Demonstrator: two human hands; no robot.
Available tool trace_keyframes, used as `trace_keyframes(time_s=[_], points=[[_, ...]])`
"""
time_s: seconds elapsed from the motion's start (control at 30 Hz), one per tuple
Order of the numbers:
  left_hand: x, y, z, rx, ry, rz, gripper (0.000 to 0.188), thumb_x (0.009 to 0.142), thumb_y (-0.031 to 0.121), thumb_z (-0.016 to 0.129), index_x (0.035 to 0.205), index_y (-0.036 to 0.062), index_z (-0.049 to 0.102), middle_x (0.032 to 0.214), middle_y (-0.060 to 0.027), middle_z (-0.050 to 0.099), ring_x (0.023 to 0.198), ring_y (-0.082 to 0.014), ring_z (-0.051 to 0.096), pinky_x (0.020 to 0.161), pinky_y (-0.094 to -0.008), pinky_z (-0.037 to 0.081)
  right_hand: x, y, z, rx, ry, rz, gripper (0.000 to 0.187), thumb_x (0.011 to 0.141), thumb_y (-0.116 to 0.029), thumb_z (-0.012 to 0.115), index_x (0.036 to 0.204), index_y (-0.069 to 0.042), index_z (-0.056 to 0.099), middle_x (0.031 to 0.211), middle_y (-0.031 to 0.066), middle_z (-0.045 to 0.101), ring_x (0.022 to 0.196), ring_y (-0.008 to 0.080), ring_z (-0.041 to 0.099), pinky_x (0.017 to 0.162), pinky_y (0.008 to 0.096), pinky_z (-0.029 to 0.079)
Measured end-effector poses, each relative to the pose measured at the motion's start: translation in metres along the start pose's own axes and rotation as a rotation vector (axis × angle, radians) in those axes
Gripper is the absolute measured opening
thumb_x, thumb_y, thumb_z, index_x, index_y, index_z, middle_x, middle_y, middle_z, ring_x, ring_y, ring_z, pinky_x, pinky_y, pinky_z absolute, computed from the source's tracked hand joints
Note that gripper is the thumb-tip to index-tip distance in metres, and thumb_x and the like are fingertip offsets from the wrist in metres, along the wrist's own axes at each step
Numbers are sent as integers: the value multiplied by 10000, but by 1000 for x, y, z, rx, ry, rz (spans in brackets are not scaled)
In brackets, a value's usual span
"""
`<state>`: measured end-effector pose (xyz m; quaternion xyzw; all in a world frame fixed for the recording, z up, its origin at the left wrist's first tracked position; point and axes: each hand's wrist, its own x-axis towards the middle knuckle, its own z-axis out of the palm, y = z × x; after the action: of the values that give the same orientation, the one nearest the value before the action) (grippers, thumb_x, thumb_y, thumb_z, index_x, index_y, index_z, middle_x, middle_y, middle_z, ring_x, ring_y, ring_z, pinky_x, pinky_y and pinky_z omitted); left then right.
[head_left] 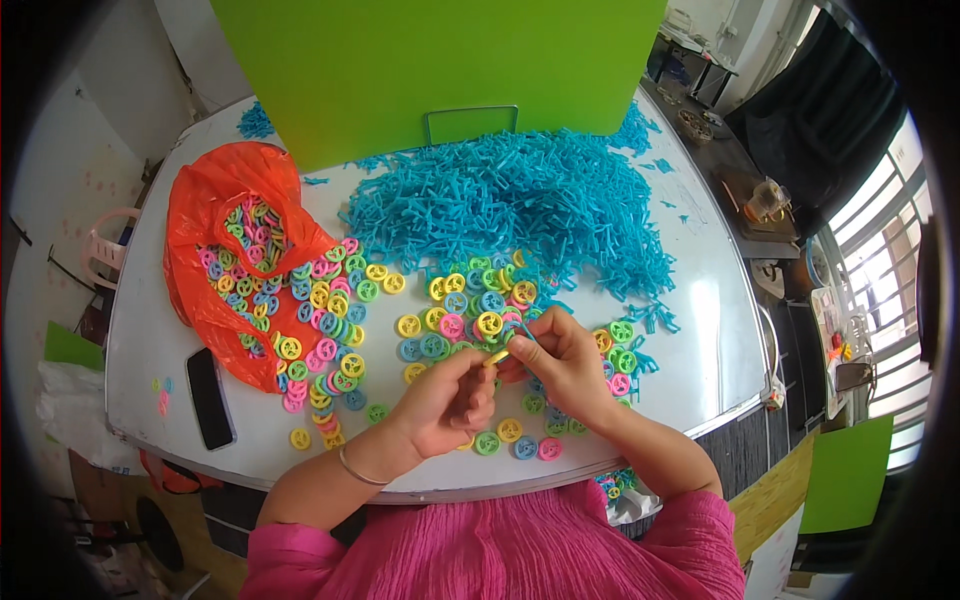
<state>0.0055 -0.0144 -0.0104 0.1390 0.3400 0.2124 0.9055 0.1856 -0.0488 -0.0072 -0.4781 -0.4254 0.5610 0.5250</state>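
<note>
My left hand (440, 405) pinches a small yellow plastic wheel (497, 357) between thumb and fingertips. Close against it, my right hand (563, 365) is closed on a thin blue plastic piece (528, 331), partly hidden by the fingers. The fingertips of both hands meet over the front middle of the table. Around them lie loose spoked wheels (451, 327) in yellow, pink, blue and green. Beyond the hands spreads a large heap of blue branched plastic pieces (510, 200).
On the left, an open red plastic bag (190, 190) spills more wheels onto the white table (690, 375). A black phone (209, 400) lies near the front left edge. Behind the blue heap stands a bright green panel (440, 60) with a metal handle (471, 112).
</note>
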Motion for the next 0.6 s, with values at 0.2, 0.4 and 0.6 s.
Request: trace_keyframes(time_s=[0.2,0.4,0.6], points=[[-2,10,-4,137,-164,-21,313,961,357,495,795,96,544,567,-21,551,476,-134,515,432,-260,353,0,-4,1,-16,4,-30,197,965,-192,577,876,-52,471,739,67,643,647,100,629,513,209,418],[0,4,15,1388,235,1163,263,922,276,617,886,18,581,733,-61,613,645,-171,590,562,-302,456,-2,-7,-5,-79,40,117,177,967,-202,572,895,-65,485,721,44,615,638,106,629,529,201,406],[-7,12,11,1066,38,703,213,955,235,587,995,27,612,844,-16,632,723,-56,560,621,-225,445,-2,-15,-29,-299,-113,1,177,999,-200,500,1081,-65,579,875,80,625,751,173,657,629,249,505]])
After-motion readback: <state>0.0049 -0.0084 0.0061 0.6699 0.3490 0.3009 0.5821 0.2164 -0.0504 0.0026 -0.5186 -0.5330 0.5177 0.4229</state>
